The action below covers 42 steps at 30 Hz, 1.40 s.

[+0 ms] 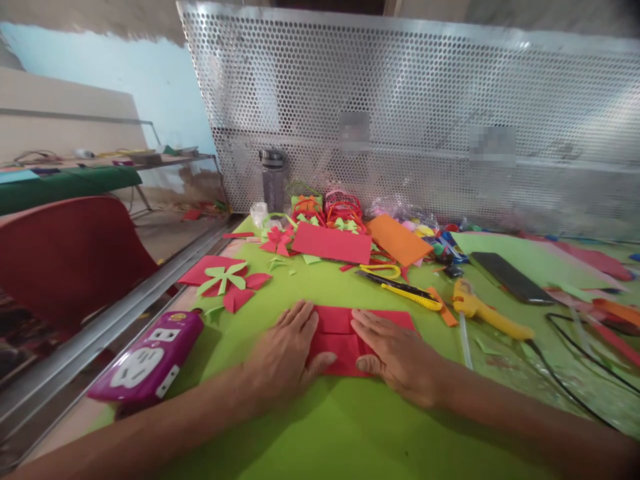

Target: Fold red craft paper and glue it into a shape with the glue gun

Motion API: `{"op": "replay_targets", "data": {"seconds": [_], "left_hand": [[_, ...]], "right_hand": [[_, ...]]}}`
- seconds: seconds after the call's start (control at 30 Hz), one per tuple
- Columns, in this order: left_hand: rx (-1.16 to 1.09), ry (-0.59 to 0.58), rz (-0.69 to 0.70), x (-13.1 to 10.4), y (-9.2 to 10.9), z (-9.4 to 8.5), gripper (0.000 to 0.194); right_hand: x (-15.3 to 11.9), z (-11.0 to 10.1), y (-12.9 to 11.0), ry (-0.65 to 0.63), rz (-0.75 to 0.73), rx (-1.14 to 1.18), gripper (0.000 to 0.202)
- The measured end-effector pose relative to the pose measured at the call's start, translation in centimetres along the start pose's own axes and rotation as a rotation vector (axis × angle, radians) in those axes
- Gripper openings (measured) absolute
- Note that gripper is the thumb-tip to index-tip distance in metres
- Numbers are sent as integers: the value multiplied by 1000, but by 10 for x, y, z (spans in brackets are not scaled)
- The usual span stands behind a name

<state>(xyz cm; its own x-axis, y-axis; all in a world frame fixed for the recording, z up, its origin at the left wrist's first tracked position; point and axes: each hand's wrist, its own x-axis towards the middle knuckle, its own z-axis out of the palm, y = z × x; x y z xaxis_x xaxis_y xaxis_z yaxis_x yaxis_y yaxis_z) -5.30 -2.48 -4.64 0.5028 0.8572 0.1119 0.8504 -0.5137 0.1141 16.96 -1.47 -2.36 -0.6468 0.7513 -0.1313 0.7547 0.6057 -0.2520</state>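
Note:
A red sheet (341,343) with fold lines lies on the green table surface (320,427) in front of me. My left hand (290,347) rests flat on its left part, the fingers stretched forward and the thumb out on the sheet. Flat on the right part lies my right hand (393,350), with its fingers pointing forward and left and its thumb apart. Between the two hands the middle of the sheet shows; its side parts are partly hidden under them.
Beyond the sheet lie scissors (380,271), a yellow cutter (413,295), a red rectangle (331,243) and an orange one (399,239). A glue gun (490,317) and phone (510,277) are right; a purple power strip (150,357) and cut shapes (223,277) left.

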Motion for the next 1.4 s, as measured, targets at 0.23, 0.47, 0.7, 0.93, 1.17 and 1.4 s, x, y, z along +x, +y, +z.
{"op": "replay_targets", "data": {"seconds": [0.23, 0.47, 0.7, 0.93, 1.17, 1.4], "left_hand": [[62, 10, 76, 0, 1, 2, 82], [56, -20, 47, 0, 4, 1, 83], [3, -34, 9, 2, 8, -4, 88], [21, -40, 42, 2, 8, -5, 85], [15, 55, 59, 0, 1, 9, 85], [61, 67, 49, 0, -1, 12, 83]], "right_hand": [[35, -24, 0, 159, 124, 326, 16], [90, -17, 6, -73, 324, 686, 18], [108, -26, -1, -195, 478, 577, 34], [117, -30, -3, -231, 516, 450, 36], [114, -30, 2, -225, 478, 453, 35], [90, -34, 17, -178, 514, 486, 33]]}}
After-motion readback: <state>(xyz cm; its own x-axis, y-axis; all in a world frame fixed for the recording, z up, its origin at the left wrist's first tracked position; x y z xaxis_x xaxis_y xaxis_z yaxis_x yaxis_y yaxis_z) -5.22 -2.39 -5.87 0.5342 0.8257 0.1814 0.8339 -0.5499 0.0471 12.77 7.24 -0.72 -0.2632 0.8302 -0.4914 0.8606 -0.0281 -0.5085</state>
